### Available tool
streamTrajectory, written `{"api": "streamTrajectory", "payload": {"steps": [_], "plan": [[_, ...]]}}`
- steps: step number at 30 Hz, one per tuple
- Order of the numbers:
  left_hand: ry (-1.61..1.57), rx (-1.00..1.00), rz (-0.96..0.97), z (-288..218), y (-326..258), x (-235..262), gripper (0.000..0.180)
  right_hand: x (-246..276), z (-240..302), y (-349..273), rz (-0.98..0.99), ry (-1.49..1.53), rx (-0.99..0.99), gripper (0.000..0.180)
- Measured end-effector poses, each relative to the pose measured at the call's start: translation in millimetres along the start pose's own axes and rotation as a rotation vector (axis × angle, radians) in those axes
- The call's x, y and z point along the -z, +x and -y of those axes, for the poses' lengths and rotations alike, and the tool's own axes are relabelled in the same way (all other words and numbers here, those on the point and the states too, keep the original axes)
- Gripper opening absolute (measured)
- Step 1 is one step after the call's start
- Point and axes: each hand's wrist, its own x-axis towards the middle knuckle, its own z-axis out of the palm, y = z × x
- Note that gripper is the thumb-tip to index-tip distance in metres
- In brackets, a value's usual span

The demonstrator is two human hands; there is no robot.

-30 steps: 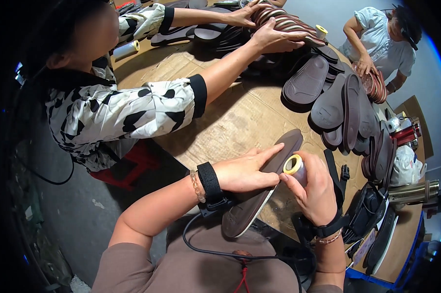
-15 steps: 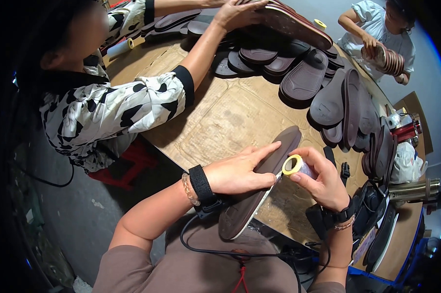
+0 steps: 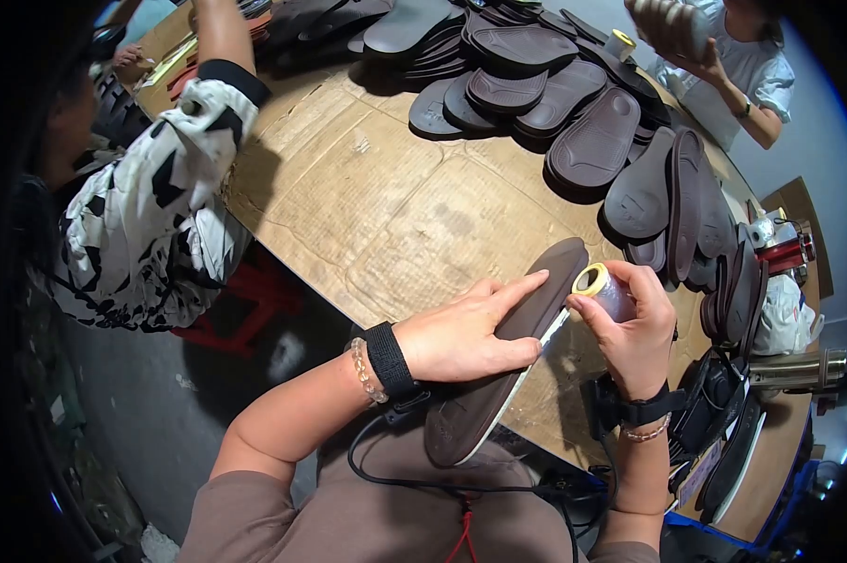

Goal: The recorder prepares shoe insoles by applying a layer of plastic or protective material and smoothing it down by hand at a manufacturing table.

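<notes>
A dark brown shoe sole (image 3: 468,420) slants between my body and the table edge, with a pale strip along its right edge. My left hand (image 3: 456,336) holds it, index finger stretched along its upper face and thumb pressed at the pale edge. What lies under that palm is hidden. In my right hand (image 3: 641,333) is a small roll of clear film (image 3: 617,298) with a yellow core end, gripped between thumb and fingers. The roll sits just right of the sole's upper part, close to the pale edge.
Piles of brown soles (image 3: 590,145) curve along the table's (image 3: 377,216) far and right sides. A metal flask (image 3: 799,370), a white plastic bag (image 3: 782,314) and a black bag (image 3: 705,399) lie at right. One person works at left, another at the far right.
My right hand and the film roll have moved slightly up and right along the sole. The person at left has drawn back from the pile; the far person has raised a stack of soles.
</notes>
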Motion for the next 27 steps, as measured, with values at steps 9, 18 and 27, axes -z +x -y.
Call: {"api": "streamTrajectory", "payload": {"steps": [9, 18, 27], "plan": [[-0.007, -0.017, -0.038, 4.9, -1.4, -3.5, 0.086, -5.9, 12.3, -5.8, -0.048, -0.144, 0.039, 0.044], [-0.019, -0.013, -0.026, 5.3, 1.1, -1.0, 0.088, -12.5, 8.8, -8.0, -0.107, -0.266, 0.185, 0.049], [0.094, 0.089, 0.051, -5.2, 34.0, 16.8, 0.098, -19.2, 2.1, -14.9, -0.118, -0.242, 0.147, 0.050]]}}
